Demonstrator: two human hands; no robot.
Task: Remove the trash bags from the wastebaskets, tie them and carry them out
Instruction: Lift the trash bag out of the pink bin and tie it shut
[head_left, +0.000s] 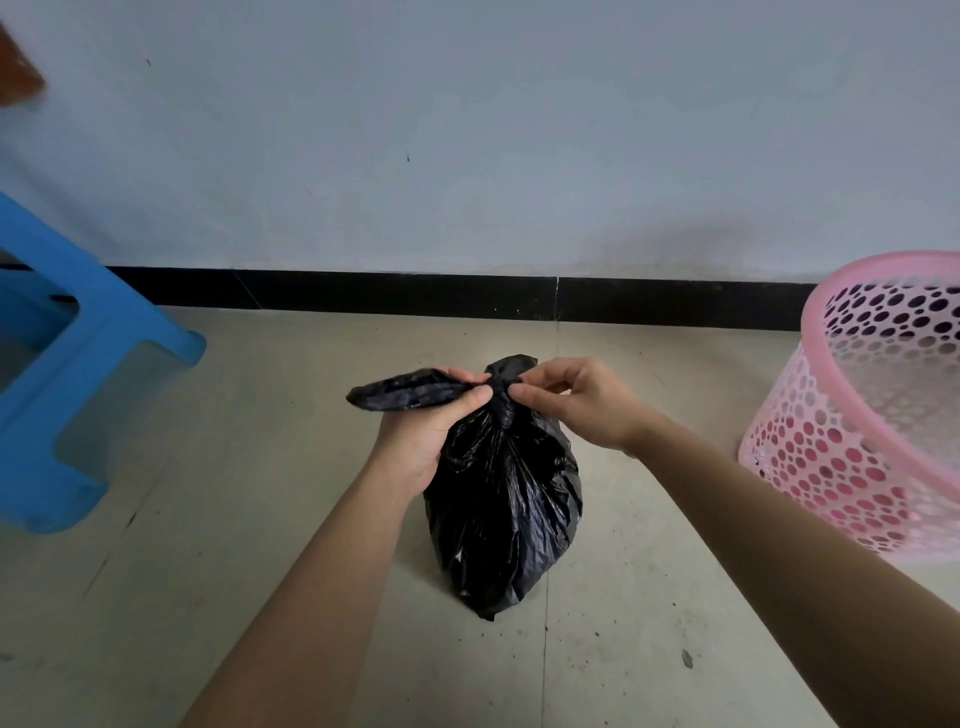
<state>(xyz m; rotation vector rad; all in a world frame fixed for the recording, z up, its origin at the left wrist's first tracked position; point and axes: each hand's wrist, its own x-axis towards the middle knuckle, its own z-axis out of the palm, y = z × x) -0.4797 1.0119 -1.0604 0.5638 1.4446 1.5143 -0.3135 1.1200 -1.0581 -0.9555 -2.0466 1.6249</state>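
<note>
A full black trash bag (506, 499) stands on the tiled floor in the middle of the view, its neck gathered and twisted at the top. My left hand (431, 431) grips the neck from the left, and a loose flap of the bag sticks out leftward past its fingers. My right hand (576, 402) pinches the twisted neck from the right with thumb and fingertips. A pink perforated wastebasket (878, 410) stands at the right edge with no bag visible in it.
A blue plastic stool (67, 374) stands at the left. A pale wall with a black baseboard (363, 293) runs behind the bag. The tiled floor (260, 467) is dusty with small specks.
</note>
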